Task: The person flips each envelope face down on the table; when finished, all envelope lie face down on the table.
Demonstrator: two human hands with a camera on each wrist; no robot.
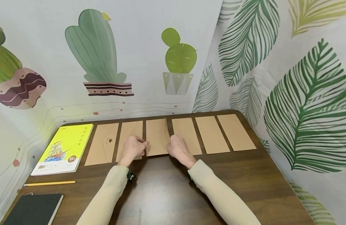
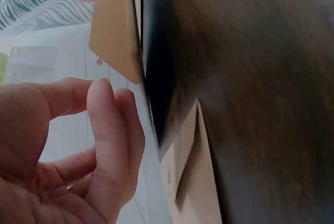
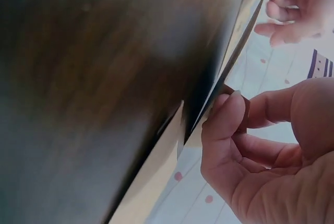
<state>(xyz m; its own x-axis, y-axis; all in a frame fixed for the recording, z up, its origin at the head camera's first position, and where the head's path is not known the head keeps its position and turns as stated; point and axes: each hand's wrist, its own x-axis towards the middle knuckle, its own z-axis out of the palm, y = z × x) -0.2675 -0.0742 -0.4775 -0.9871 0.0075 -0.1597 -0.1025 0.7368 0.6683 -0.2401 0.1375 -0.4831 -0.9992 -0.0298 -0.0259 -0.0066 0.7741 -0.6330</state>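
My right hand (image 1: 179, 149) pinches the right edge of a brown kraft envelope (image 1: 156, 137), thumb against bent fingers (image 3: 224, 119). The envelope's near edge is raised off the dark table, and a narrow flap stands up along its right side. Beside the left edge is my left hand (image 1: 133, 147), with its fingers (image 2: 107, 125) loosely bent and the thumb close to them. A gap shows between those fingertips and the envelope in the left wrist view. Beneath my left hand lies another kraft envelope (image 1: 133, 128), partly hidden.
To the left lie a kraft envelope with a crown print (image 1: 102, 143), a yellow book (image 1: 67, 140), a pencil (image 1: 50, 183) and a black notebook (image 1: 35, 209). Kraft envelopes (image 1: 212, 134) continue the row rightward on the brown table (image 1: 167, 190). A patterned wall covering (image 1: 145, 62) stands behind.
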